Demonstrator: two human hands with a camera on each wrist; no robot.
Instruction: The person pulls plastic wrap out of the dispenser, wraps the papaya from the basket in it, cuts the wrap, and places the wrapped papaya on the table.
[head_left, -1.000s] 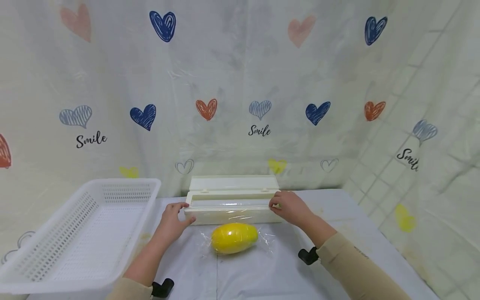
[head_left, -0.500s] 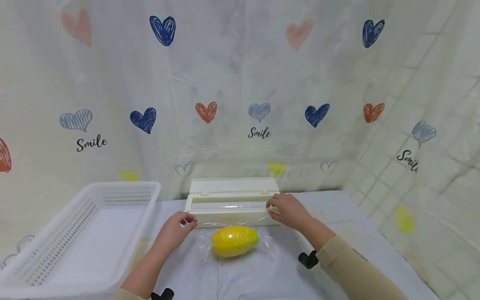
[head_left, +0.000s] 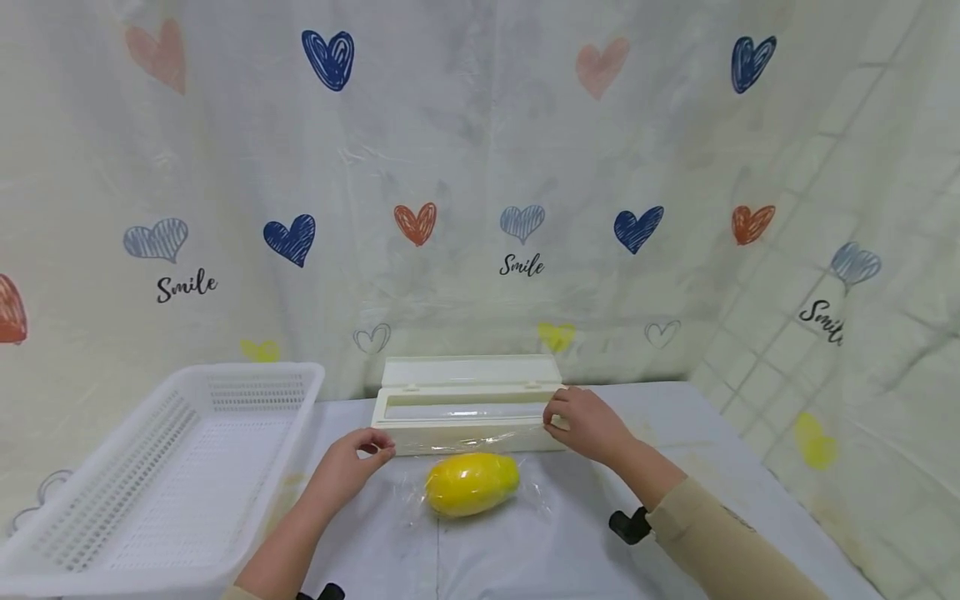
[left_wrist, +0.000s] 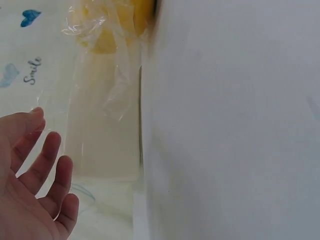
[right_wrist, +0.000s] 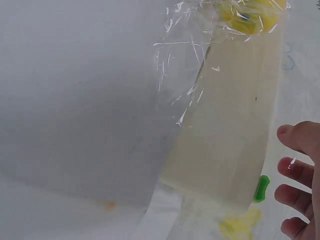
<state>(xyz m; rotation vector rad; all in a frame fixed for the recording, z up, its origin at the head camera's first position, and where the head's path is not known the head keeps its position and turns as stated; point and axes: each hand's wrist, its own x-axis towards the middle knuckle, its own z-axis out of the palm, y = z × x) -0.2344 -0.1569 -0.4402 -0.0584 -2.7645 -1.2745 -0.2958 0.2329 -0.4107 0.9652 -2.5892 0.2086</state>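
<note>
A long cream cling film dispenser (head_left: 480, 439) stands at the back of the table, lid (head_left: 472, 368) raised, a roll of film (head_left: 457, 411) inside. At its front left corner my left hand (head_left: 351, 468) pinches the clear cling film (head_left: 442, 447) between thumb and index finger. My right hand (head_left: 588, 427) holds the film at the right end; in the right wrist view its index fingertip is hidden. Between the hands the film hangs along the box front. Just before it lies a yellow oval fruit, like a papaya (head_left: 471, 485), wrapped in clear film.
A white perforated plastic basket (head_left: 258, 504) stands on the left of the white-covered table (head_left: 525, 558). A curtain with printed hearts (head_left: 450, 142) hangs close behind the dispenser. A small green piece (right_wrist: 261, 189) sits at the dispenser's right end.
My left hand has come off the dispenser's left end and moved down and slightly right to its front corner, fingers now pinched together. The right hand stays near the right end. The fruit is still.
</note>
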